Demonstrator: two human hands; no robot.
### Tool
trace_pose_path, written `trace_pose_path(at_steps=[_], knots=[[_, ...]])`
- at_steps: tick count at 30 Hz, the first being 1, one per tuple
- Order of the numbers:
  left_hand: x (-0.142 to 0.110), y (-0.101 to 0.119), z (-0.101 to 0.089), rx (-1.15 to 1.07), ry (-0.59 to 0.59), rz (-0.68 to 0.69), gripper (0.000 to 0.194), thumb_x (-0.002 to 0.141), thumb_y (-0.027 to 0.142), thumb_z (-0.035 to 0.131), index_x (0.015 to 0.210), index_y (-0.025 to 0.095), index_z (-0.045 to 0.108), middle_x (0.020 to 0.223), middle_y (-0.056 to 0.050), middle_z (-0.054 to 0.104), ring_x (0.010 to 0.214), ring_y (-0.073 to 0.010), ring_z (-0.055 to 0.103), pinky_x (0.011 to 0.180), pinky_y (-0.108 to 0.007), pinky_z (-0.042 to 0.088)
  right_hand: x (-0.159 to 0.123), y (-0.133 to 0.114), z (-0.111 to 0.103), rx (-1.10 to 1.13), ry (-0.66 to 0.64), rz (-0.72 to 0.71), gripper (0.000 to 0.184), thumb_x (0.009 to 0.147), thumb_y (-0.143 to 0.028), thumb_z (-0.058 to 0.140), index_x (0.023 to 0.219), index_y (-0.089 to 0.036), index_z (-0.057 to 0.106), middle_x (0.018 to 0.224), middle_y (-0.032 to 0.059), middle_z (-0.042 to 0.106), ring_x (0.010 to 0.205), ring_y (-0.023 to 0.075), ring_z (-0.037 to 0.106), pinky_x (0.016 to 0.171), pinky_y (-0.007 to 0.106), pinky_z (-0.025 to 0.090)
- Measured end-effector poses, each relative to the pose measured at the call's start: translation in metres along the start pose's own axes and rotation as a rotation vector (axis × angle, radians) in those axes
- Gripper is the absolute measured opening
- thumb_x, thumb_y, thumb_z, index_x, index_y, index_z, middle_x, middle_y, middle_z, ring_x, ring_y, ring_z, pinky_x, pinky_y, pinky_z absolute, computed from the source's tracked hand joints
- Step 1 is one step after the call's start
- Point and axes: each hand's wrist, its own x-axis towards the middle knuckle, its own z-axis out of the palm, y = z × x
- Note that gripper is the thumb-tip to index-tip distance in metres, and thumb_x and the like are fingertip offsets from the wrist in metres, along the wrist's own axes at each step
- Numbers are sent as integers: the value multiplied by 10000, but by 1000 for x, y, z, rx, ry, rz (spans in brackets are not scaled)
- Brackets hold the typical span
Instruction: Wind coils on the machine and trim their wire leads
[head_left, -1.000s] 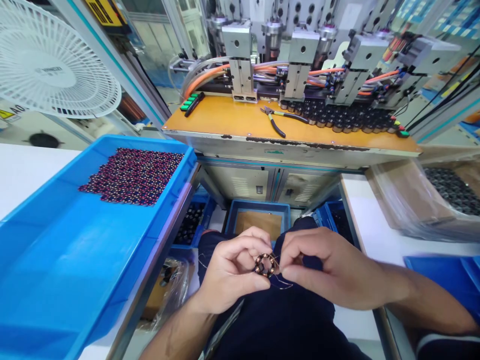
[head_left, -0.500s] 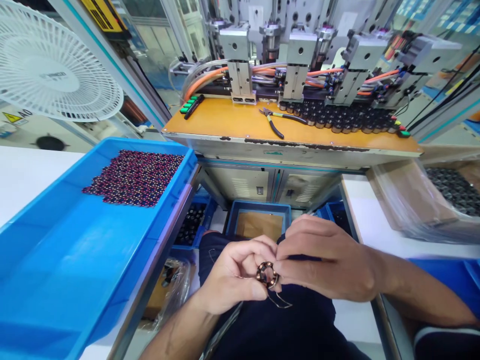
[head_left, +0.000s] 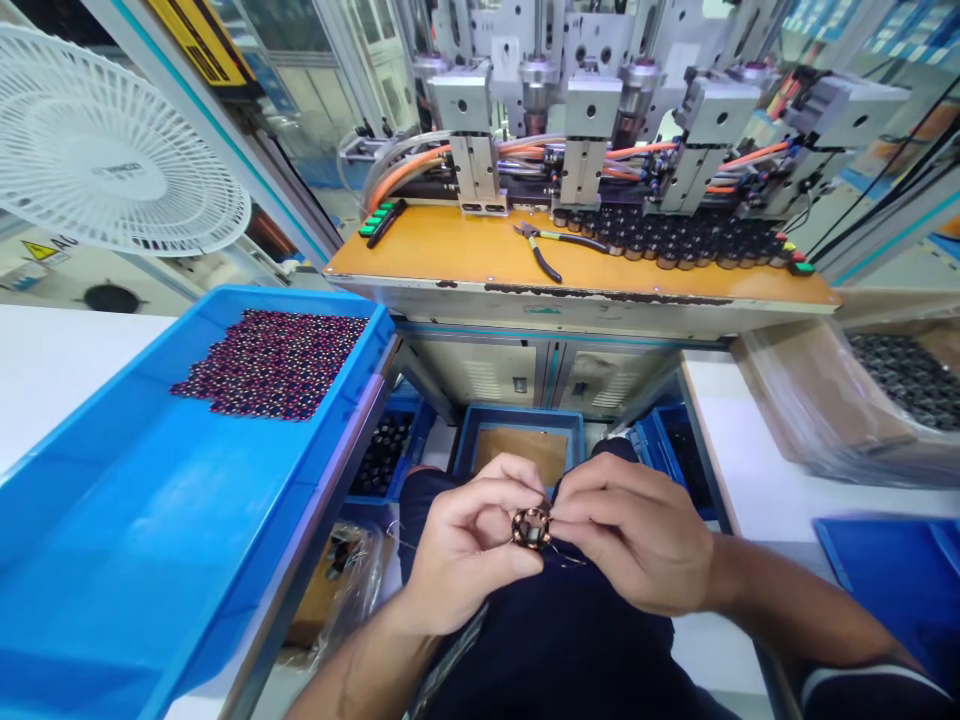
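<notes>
Above my lap, my left hand [head_left: 480, 540] pinches a small ring-shaped motor stator [head_left: 531, 529] between thumb and fingers. Copper windings show around its ring, and its open middle faces me. My right hand [head_left: 637, 530] is closed at the stator's right edge, thumb and fingertips pinched at what looks like a fine copper wire end. Another thin loose wire [head_left: 568, 560] hangs below the right fingertips. The fingers partly hide the stator's rim.
To the left a blue tray [head_left: 187, 490] holds many dark-red parts [head_left: 281, 360]. Ahead, an orange machine table [head_left: 450, 250] bears pliers [head_left: 541, 252], rows of black cylindrical parts [head_left: 667, 240] and clamps. A bagged box [head_left: 832, 390] stands right; a white fan [head_left: 112, 150] stands left.
The stator has turned slightly, with its open middle now facing me more. My right hand has lowered and shifted a little left, its fingertips pinched at the ring's right edge.
</notes>
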Motion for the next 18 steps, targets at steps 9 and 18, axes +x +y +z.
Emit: trace_pose_path(at_steps=[9, 18], knots=[[-4, 1, -4, 5, -51, -157, 441, 786, 402, 763, 1155, 191, 641, 778, -11, 613, 610, -91, 563, 573, -202, 474, -2, 1, 7, -3, 71, 12, 72, 894, -103, 571, 881, -159, 614, 766, 41, 654, 691, 111, 643, 608, 199, 528], [-6, -5, -2, -34, 13, -28, 232, 855, 229, 694, 1075, 251, 622, 902, -17, 655, 655, -108, 663, 612, -224, 510, 1, -2, 15, -129, 133, 30, 121, 890, -80, 549, 846, -166, 623, 713, 22, 650, 648, 111, 634, 592, 207, 507]])
